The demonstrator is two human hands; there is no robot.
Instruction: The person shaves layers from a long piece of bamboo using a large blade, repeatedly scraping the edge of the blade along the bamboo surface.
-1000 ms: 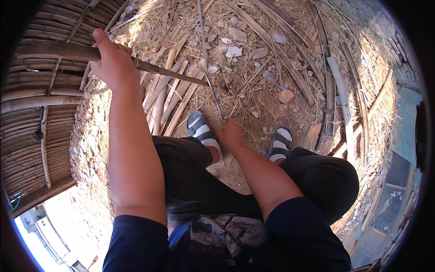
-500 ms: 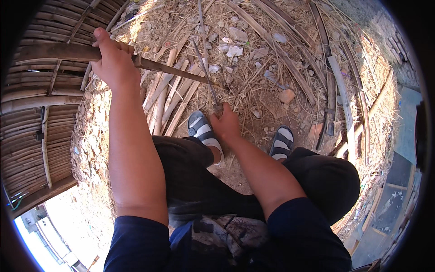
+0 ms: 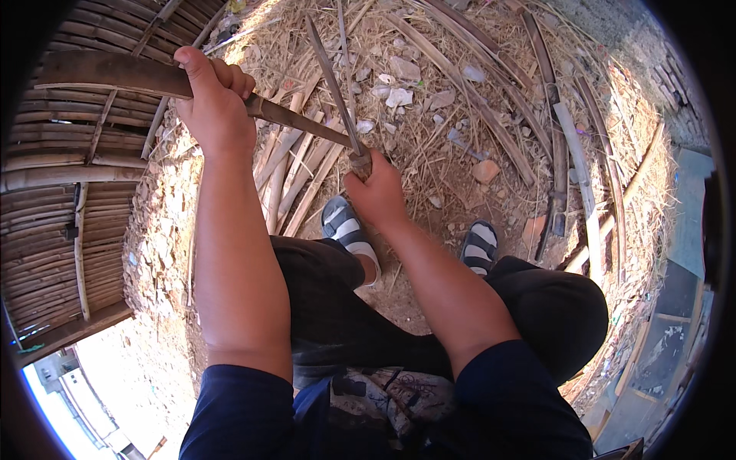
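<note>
My left hand [image 3: 217, 107] is closed around a long brown split bamboo strip [image 3: 115, 74]. One end of the strip reaches far left, and the other narrows toward my right hand [image 3: 379, 192]. That hand is wrapped round the handle of a long knife [image 3: 330, 73], probably a machete, whose blade points away and slightly left. Near the handle, the blade meets or crosses the strip's narrow end; whether they touch I cannot tell.
Split bamboo pieces [image 3: 308, 178] lie beyond my left sandalled foot [image 3: 346, 224]. Longer bamboo lengths [image 3: 558, 146] are scattered at the right, among straw, stones and a broken brick [image 3: 485, 171]. A slatted bamboo wall [image 3: 46, 253] stands at the left.
My left hand and the bamboo strip have shifted right. My right hand has risen a little away from me, and the knife blade now reaches farther out, showing more of its width.
</note>
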